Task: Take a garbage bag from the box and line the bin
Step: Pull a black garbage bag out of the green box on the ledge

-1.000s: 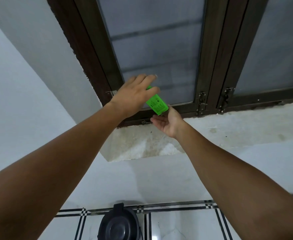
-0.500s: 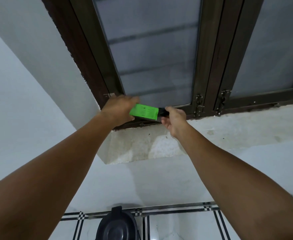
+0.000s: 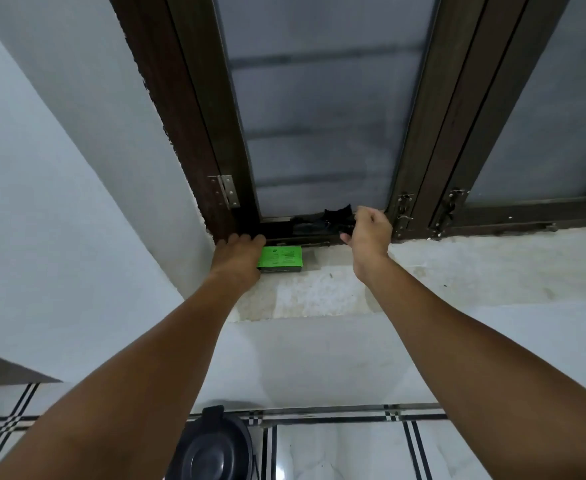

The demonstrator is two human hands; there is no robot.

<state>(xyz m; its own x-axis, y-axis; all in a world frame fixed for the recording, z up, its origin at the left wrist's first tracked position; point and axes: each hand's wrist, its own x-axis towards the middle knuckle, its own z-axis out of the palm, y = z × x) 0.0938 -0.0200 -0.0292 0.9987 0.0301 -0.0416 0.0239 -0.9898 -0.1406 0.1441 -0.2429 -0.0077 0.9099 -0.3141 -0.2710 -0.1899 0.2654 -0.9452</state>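
Note:
A bright green box (image 3: 281,259) lies flat on the pale windowsill (image 3: 458,268). My left hand (image 3: 238,256) rests on the box's left end and covers it. My right hand (image 3: 367,232), to the right of the box, grips a black garbage bag (image 3: 322,221) that stretches left from my fist along the bottom of the window frame. The black bin (image 3: 212,448), its lid on, stands on the floor at the bottom of the view, between my forearms.
A dark wooden window frame (image 3: 201,133) with frosted panes rises above the sill, with metal latches (image 3: 404,213) right of my right hand. White walls close in on the left. The floor has white tiles with black stripes (image 3: 336,417).
The box went from being held up between both hands to lying on the sill under my left hand. My right hand has pulled a black bag out to the right.

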